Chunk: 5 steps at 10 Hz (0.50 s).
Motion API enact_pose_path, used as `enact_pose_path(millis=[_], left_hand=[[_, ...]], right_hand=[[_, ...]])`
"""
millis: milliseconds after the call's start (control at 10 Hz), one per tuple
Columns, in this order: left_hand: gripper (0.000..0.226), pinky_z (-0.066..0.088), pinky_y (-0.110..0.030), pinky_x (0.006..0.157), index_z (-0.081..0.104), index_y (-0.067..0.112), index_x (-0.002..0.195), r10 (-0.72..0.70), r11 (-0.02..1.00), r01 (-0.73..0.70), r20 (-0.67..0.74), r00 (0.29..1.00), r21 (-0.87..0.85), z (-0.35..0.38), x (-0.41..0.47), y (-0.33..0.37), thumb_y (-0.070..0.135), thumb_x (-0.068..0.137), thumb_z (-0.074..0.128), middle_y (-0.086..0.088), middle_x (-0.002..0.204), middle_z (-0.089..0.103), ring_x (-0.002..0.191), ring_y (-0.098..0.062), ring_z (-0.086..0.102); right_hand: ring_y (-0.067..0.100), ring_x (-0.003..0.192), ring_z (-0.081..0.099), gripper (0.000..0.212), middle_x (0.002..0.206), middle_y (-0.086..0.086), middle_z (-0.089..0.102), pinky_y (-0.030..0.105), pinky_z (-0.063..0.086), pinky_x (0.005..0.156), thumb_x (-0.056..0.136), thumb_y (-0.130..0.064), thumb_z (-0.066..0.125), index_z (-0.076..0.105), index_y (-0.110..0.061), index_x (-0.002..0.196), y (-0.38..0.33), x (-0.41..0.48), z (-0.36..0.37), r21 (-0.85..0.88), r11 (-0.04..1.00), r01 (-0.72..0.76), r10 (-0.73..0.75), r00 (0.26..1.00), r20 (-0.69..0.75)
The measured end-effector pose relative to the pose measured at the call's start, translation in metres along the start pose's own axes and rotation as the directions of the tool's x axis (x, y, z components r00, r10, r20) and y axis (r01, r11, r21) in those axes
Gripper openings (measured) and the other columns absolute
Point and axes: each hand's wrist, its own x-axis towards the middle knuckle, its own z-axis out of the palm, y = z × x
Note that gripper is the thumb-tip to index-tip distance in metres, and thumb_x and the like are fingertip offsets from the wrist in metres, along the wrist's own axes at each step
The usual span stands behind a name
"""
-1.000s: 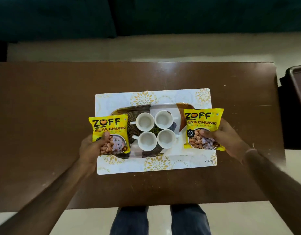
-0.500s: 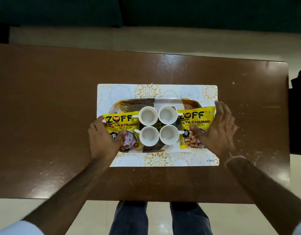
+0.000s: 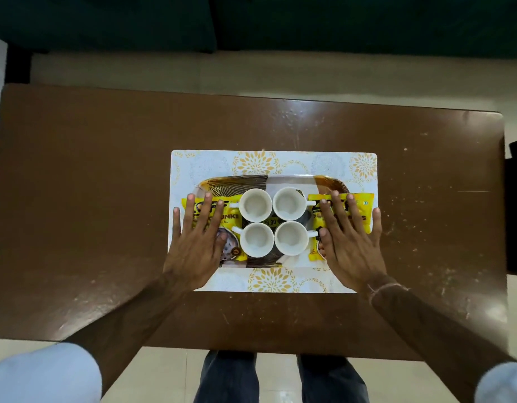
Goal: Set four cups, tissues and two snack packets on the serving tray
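while left hand (image 3: 197, 242) and right hand (image 3: 350, 242) lie flat, fingers spread, on snack packets (image 3: 364, 216), four cups (image 3: 255, 205) between, tissues possibly hidden

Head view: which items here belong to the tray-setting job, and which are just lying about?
Part of the job:
- serving tray
- four white cups
- left snack packet, under the left hand
- right snack packet, under the right hand

Just there:
- floral placemat
- brown table

No tissues can be made out.

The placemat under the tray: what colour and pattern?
The placemat is white with golden-yellow floral medallions, best seen in the head view.
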Motion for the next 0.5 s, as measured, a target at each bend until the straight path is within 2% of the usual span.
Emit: enact_pose_path(millis=[200, 300, 400, 500], left_hand=[[0.063, 0.013, -0.059, 0.122, 0.017, 0.021, 0.161, -0.026, 0.999, 0.028, 0.116, 0.993, -0.018, -0.018, 0.001, 0.005, 0.048, 0.104, 0.013, -0.007, 0.170, 0.008, 0.156, -0.037, 0.001], [0.065, 0.027, -0.062, 0.116, 0.035, 0.020, 0.157, -0.080, 0.996, 0.087, 0.239, 0.968, -0.018, -0.046, 0.002, 0.011, 0.049, 0.099, 0.025, -0.009, 0.166, 0.025, 0.152, -0.039, 0.022], [0.064, 0.020, -0.060, 0.119, 0.027, 0.023, 0.159, -0.126, 0.987, 0.152, 0.318, 0.940, -0.057, -0.084, 0.013, 0.012, 0.049, 0.101, 0.032, -0.006, 0.168, 0.021, 0.154, -0.035, 0.019], [0.069, 0.014, -0.054, 0.121, 0.014, 0.025, 0.161, -0.156, 0.979, 0.189, 0.324, 0.933, -0.073, -0.120, 0.030, 0.011, 0.048, 0.100, 0.036, -0.003, 0.170, 0.010, 0.156, -0.030, 0.010]], right_hand=[[0.023, 0.155, -0.003, 0.062, 0.168, -0.001, 0.001, 0.061, 0.000, 0.119, 0.101, -0.047, 0.003, 0.009, -0.027, 0.159, 0.002, 0.003, -0.017, 0.025, 1.000, -0.005, 0.002, 0.992, 0.123], [0.020, 0.153, -0.016, 0.068, 0.167, -0.005, -0.011, 0.059, -0.003, 0.119, 0.094, -0.053, -0.007, -0.001, -0.033, 0.158, -0.001, 0.005, -0.034, 0.070, 0.997, -0.040, 0.022, 0.971, 0.237], [0.018, 0.153, -0.017, 0.062, 0.166, -0.007, -0.017, 0.059, -0.005, 0.120, 0.097, -0.054, -0.002, -0.008, -0.038, 0.157, 0.000, 0.019, -0.066, 0.097, 0.991, -0.096, 0.066, 0.959, 0.277], [0.017, 0.155, -0.008, 0.058, 0.167, -0.008, -0.012, 0.056, -0.005, 0.119, 0.101, -0.055, 0.008, -0.001, -0.040, 0.157, -0.004, 0.031, -0.109, 0.224, 0.969, -0.106, 0.052, 0.970, 0.237]])
